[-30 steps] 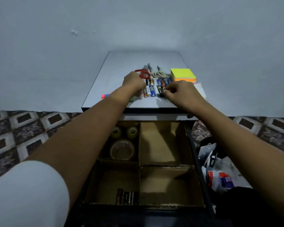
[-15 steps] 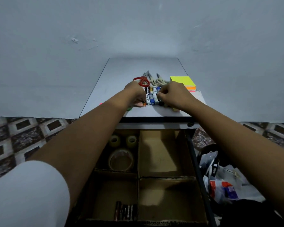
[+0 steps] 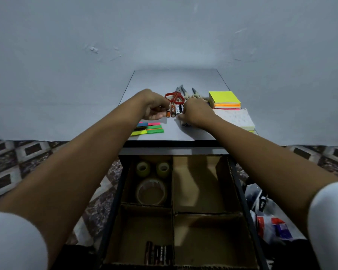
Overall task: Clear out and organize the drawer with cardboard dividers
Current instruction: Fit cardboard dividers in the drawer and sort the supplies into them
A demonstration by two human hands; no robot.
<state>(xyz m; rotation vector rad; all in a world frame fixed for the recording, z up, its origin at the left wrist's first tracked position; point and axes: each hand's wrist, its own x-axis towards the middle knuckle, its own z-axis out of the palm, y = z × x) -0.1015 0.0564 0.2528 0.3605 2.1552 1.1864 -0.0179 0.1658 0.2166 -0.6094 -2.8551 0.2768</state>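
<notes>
The open drawer (image 3: 240, 193) below the grey tabletop (image 3: 172, 78) is split by cardboard dividers (image 3: 173, 191) into four compartments. Tape rolls (image 3: 151, 190) lie in the far left one, several batteries (image 3: 158, 252) in the near left one; both right ones are bare. On the tabletop a row of batteries (image 3: 175, 110) lies between my hands. My left hand (image 3: 154, 106) curls its fingers against the row's left end, by an orange battery (image 3: 168, 114). My right hand (image 3: 193, 113) covers the row's right end, fingers curled over those batteries.
Red scissors (image 3: 174, 96) and other scissors (image 3: 193, 93) lie behind the row. Sticky note stack (image 3: 223, 99), a pale pad (image 3: 234, 118) and coloured page flags (image 3: 147, 128) lie on the tabletop. Plastic bags (image 3: 269, 225) sit on the patterned floor right of the drawer.
Both hands have closed in on the battery row, squeezing it narrower. The view tilted down, so the page flags show in front of my left hand.
</notes>
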